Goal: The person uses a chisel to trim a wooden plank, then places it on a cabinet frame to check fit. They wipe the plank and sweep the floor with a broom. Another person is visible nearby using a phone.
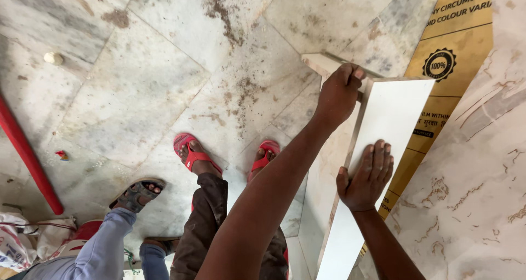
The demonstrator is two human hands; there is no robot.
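Note:
A white rectangular tile (397, 113) stands on its long edge, leaning toward a large marble-patterned slab (476, 192) on the right. My left hand (338, 94) grips the tile's top corner, fingers curled over the edge. My right hand (368, 176) lies flat against the tile's white face, fingers spread. A second pale tile (323, 176) stands just behind the first one, its corner showing near my left hand. Below are my feet in red sandals (192, 151).
The floor is dusty grey-white marble (137, 83) with dirt patches. A yellow-brown printed film (449, 55) covers the slab's edge. Another person's legs in blue trousers (104, 247) and dark sandals stand at lower left. A red pipe (24, 154) and a white sack (33, 239) lie at the left edge.

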